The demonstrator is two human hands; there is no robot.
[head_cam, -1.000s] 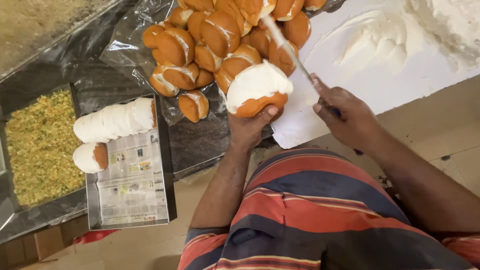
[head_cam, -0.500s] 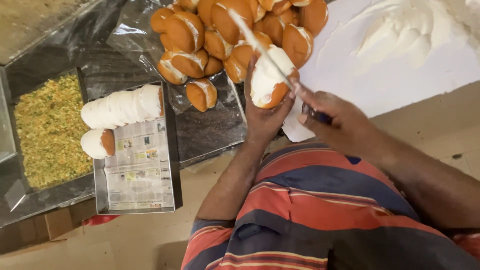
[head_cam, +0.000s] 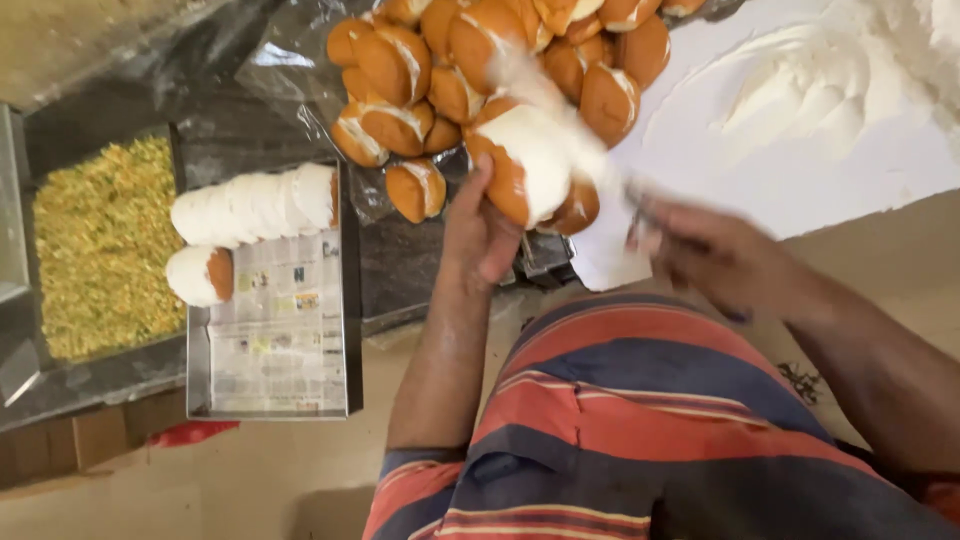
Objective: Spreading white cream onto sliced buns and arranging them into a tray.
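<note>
We note the bun [head_cam: 535, 165] gripped in the left hand [head_cam: 480, 235], raised above the dark counter just below the heap of plain buns [head_cam: 470, 60]. Its long axis runs diagonally, upper left to lower right; the cream-covered face points up and to the right, the brown crust toward the palm. The left fingers curl around its lower left side, thumb up along the crust.

The right hand [head_cam: 715, 255] is motion-blurred. It appears closed around a thin tool whose blurred streak reaches toward the bun; we cannot tell the exact grip or what the tool is.

Edges and room: the bun sits close to the heap above and left, and just left of the white sheet [head_cam: 800, 190], which carries a mass of white cream [head_cam: 830, 75]. Below it is a short stretch of dark counter, then the counter edge and the striped shirt [head_cam: 640, 420]. To the left, well apart, a metal tray [head_cam: 275, 400] lined with newspaper holds a row of cream-coated buns [head_cam: 250, 205] at its top end; most of the lining is bare. Further left is a tray of yellow-green crumbs [head_cam: 100, 245].

Appearance: golden-brown crust, thick smooth white coating on the top face, the edges partly blurred.
</note>
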